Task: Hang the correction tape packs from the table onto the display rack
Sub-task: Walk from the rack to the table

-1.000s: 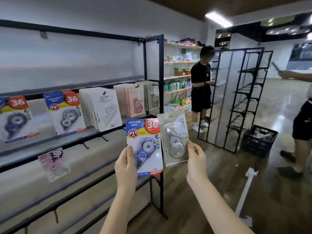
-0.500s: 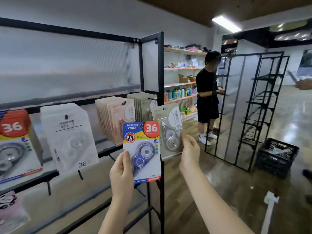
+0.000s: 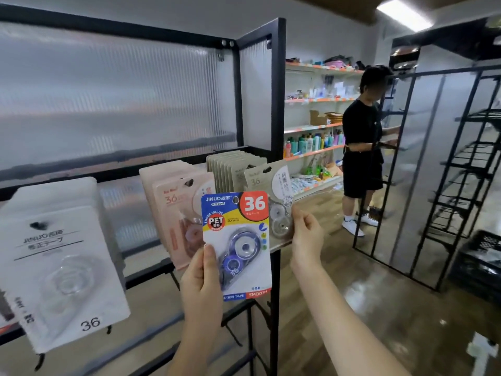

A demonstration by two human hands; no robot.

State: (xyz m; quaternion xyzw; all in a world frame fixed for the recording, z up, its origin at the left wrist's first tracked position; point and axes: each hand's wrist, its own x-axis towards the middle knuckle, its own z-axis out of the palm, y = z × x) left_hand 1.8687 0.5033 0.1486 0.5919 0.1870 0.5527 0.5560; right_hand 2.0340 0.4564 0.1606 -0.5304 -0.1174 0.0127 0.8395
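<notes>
The black metal display rack [image 3: 279,131] with its ribbed translucent back panel fills the left of the view, and along its middle rail hang rows of packs: a stack of white correction tape packs [image 3: 62,267] toward the left end, a stack of pink packs [image 3: 173,207] in the middle, and a row of beige packs [image 3: 230,166] at the right corner post.

The step in hand, as I judge it, is the hanging itself: both packs are raised to the rail at the rack's right end. The next move calls for lining the slot in the beige card with the peg that carries the matching row, then sliding it on; the peg's tip is hidden behind the cards, so its exact place is unclear.

The left hand [image 3: 200,283] pinches the blue and yellow carded pack marked 36 [image 3: 235,245] by its lower left edge, thumb on the front. The right hand [image 3: 306,237] clamps thumb and fingers on the right edge of the beige carded pack with a clear dispenser [image 3: 271,191], held just in front of the beige row.
</notes>
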